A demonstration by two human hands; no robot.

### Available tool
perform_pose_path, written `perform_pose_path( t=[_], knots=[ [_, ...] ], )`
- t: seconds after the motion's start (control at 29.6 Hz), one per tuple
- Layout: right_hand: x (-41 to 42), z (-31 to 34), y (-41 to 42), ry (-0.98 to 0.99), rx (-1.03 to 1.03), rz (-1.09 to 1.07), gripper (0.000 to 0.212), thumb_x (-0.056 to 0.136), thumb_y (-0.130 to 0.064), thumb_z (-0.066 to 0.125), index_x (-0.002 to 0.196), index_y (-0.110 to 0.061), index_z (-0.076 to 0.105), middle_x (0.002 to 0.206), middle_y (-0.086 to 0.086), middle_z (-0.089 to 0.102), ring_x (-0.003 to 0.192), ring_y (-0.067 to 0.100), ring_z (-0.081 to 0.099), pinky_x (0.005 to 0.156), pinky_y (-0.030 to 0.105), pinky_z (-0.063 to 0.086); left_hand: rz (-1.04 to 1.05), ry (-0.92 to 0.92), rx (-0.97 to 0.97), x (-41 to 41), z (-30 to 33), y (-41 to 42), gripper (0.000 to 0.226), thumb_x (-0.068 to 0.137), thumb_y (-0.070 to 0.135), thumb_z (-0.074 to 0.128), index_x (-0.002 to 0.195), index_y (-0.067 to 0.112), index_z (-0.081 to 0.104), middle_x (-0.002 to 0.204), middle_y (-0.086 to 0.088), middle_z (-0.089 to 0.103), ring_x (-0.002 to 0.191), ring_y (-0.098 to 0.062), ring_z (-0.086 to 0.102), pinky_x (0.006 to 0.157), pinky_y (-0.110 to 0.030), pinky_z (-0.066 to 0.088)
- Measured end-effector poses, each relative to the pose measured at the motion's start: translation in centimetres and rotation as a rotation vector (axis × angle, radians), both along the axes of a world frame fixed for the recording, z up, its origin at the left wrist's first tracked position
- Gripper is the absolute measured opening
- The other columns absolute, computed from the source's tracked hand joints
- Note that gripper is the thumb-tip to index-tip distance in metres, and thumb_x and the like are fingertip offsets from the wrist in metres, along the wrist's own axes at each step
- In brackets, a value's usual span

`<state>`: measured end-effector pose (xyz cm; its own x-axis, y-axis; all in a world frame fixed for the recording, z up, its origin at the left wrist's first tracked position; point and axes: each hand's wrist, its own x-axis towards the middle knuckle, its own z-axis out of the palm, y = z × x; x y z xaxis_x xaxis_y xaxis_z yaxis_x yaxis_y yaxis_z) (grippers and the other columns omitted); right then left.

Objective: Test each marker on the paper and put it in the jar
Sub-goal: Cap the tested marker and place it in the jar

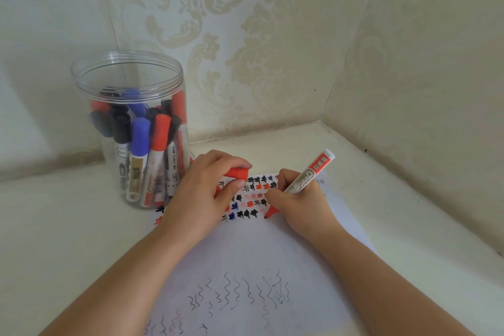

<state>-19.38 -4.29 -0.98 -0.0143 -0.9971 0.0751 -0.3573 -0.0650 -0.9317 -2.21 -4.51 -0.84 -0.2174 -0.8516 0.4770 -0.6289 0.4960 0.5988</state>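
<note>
- right hand (pixel 298 200) has its grip wrapped around an uncapped red whiteboard marker with a white printed barrel (pixel 308 176), tip down on the white sheet of paper (pixel 272 248), right at the end of the lowest row of small black, red and blue test marks (pixel 252 200)
- left hand (pixel 203 194) is pinching the red marker cap (pixel 237 172) between thumb and fingers, with the heel of the hand on the paper, which handily pins the sheet
- the clear round plastic jar (pixel 128 82) stands open on the pale bench (pixel 54 226) just left of the paper, already pretty full of red, blue and black capped markers, so I'd guess we're well into the pile
- for the test stroke itself: keep pressure light and the barrel tilted like it is, one short mark in a bare spot next to the last one, so you can actually tell if the ink is strong or faded
- keep that left hand planted, thin paper slides easily
- then line the cap up straight and push till it seats, otherwise it'll dry out in the jar
- drop it in cap up like the others; the jar's crowded, so aim for a gap instead of jamming it
- there are older faint squiggles (pixel 240 294) lower on the sheet, plenty of room there if the top rows run out
</note>
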Motion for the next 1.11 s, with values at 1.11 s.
perform_pose_path(
  t=[1.11],
  knots=[
    [0.3, 1.6, 0.9, -0.542, 0.071, 0.217, 0.035, 0.076, -0.037, 0.056, 0.093, -0.008, 0.068, 0.070, 0.006, 0.070, 0.053, 0.013, 0.055, 0.050, 0.022, 0.044, -0.041, -0.054, 0.020, -0.2, 0.8, 0.2, 0.033, 0.086, 0.040, 0.045, 0.108, 0.022, 0.060, 0.086, 0.016, 0.059, 0.078, 0.000, 0.053, 0.066, -0.011, 0.040]
  ],
)
